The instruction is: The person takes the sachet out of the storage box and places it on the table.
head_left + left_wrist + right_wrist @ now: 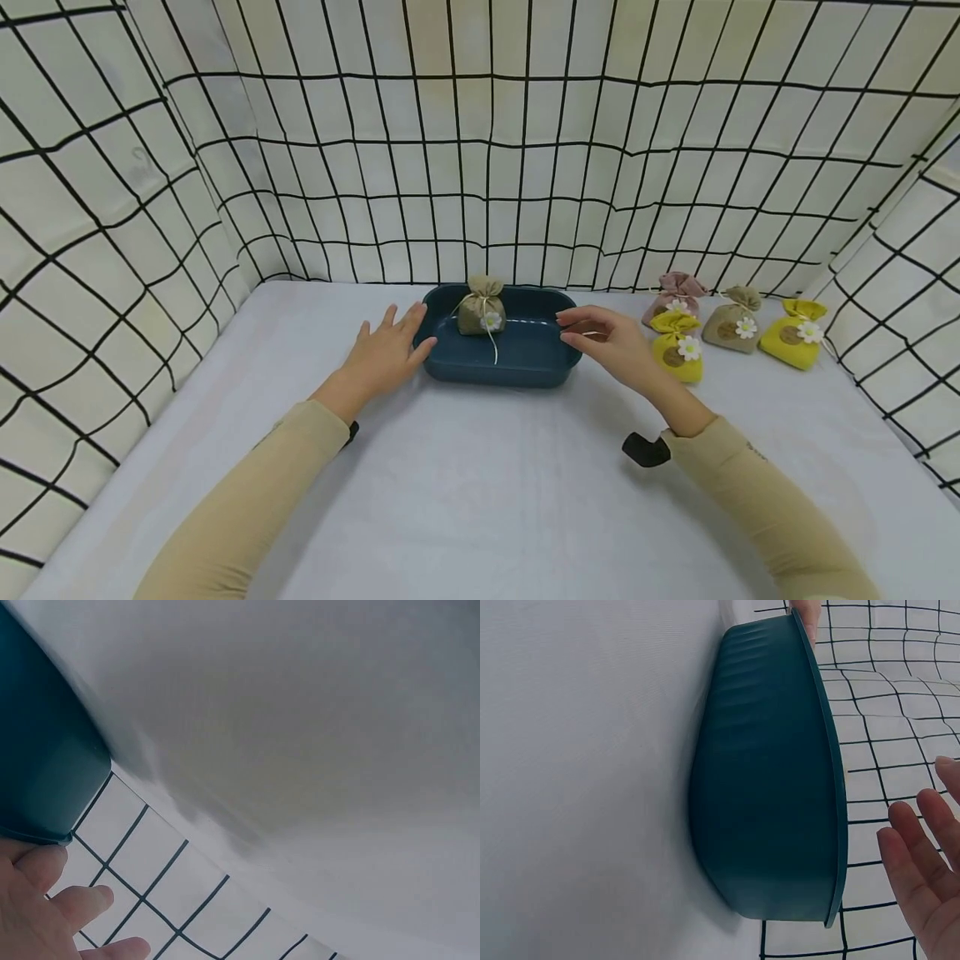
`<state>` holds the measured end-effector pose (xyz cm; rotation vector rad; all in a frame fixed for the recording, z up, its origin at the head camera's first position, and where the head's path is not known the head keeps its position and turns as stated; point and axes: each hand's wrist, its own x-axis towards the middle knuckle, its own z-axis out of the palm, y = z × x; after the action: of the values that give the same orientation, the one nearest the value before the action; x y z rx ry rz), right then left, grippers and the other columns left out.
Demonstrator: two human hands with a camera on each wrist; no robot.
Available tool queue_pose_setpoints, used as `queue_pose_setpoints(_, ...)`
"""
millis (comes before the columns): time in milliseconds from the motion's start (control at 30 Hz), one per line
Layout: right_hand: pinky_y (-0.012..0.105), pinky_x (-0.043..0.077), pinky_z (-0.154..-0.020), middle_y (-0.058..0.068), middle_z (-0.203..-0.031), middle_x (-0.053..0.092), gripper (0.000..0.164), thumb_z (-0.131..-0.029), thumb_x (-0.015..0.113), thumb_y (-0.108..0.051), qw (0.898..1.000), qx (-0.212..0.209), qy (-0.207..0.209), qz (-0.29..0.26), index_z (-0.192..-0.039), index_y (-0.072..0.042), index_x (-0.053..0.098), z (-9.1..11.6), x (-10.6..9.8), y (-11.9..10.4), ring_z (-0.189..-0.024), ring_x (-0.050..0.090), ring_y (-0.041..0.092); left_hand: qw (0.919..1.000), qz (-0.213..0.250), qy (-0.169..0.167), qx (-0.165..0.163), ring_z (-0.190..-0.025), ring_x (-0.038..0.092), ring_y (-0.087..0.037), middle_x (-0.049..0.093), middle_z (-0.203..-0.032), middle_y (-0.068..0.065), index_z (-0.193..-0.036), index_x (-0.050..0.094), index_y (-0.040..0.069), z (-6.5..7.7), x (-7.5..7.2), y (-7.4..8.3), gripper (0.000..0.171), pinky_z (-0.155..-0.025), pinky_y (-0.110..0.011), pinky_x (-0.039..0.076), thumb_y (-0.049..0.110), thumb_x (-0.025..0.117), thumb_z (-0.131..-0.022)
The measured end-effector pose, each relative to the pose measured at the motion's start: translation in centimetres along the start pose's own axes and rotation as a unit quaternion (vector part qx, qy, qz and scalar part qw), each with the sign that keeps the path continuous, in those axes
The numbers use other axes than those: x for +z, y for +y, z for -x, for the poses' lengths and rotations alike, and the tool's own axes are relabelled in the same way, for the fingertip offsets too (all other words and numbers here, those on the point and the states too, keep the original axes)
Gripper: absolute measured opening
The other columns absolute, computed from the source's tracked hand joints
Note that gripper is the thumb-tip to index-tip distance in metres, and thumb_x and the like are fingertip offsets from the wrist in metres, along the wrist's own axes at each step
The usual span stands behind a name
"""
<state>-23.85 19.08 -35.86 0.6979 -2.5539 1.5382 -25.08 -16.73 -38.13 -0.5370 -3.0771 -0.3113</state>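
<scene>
A dark teal tray (517, 377) lies on the white tabletop. Inside its left half sits a small tan drawstring pouch (471, 318) with a white flower and a loose white string. My left hand (382, 354) is at the tray's left end, fingers spread; in the left wrist view a fingertip (46, 864) touches the rim. At the tray's right end is my right hand (618, 346), with thumb and fingers loosely bent and nothing held. The right wrist view shows those fingers (904, 862) apart from the tray wall (769, 772).
Right of my right hand stand a pink pouch (681, 286), a yellow pouch (667, 367), another tan pouch (727, 331) and another yellow pouch (787, 346). Black grid netting (487, 146) over white cloth encloses the table (480, 492) at the back and sides.
</scene>
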Motion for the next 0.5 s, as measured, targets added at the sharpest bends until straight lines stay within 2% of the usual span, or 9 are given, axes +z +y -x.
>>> queue_pose_setpoints(333,0.028,0.057,-0.088,0.017,-0.126,0.069,0.03,-0.098,0.071,-0.006,1.0,-0.002,-0.002,-0.006,-0.127,0.002,0.068,-2.2,1.9,0.2,-0.107,0.069,0.028,1.0,-0.001,-0.001,0.0,-0.153,0.013,-0.045,0.021,-0.168,-0.014,-0.165,0.018,0.005,0.0,-0.1,0.0,0.071,-0.115,-0.073,0.015,0.047,0.037,-0.111)
queue_pose_setpoints(500,0.038,0.057,-0.089,0.014,-0.127,0.069,0.031,-0.098,0.071,-0.009,1.0,0.002,-0.005,-0.004,-0.128,-0.001,0.068,-3.2,2.9,0.1,-0.108,0.069,0.028,1.0,-0.001,-0.001,0.0,-0.154,0.013,-0.044,0.021,-0.168,-0.013,-0.165,0.018,0.005,-0.1,0.0,0.0,0.071,-0.115,-0.073,0.014,0.048,0.037,-0.111)
